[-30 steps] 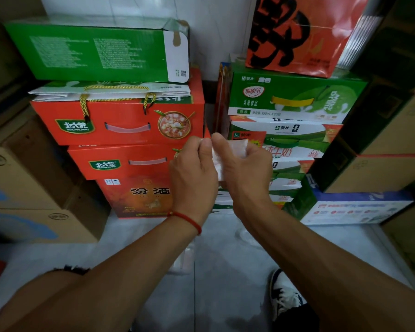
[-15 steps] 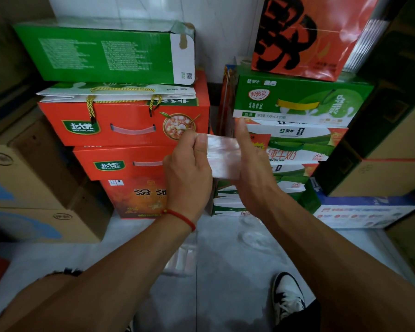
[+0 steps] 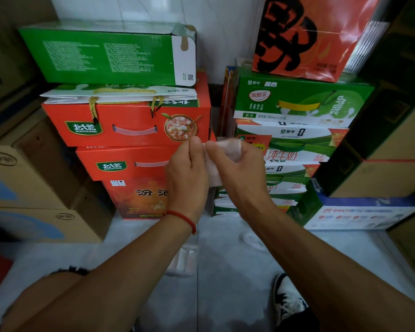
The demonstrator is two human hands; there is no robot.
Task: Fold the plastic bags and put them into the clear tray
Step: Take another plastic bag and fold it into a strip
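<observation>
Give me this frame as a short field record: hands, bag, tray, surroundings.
left hand: pinches the plastic bag's edge, red cord on the wrist
right hand: grips the plastic bag, film draped over its fingers
plastic bag: clear, bunched between both hands, held in the air
clear tray: on the floor below the hands, contents unclear
surroundings: stacked red cartons at left, green milk cartons at right

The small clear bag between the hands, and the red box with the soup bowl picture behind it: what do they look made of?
The small clear bag looks like thin, soft plastic film: translucent, faintly glossy, bunching where the left hand and right hand pinch it. The red box with the soup bowl picture looks like printed cardboard with a smooth, slightly shiny finish, sharp folded edges and a pale strap handle, probably plastic.
</observation>
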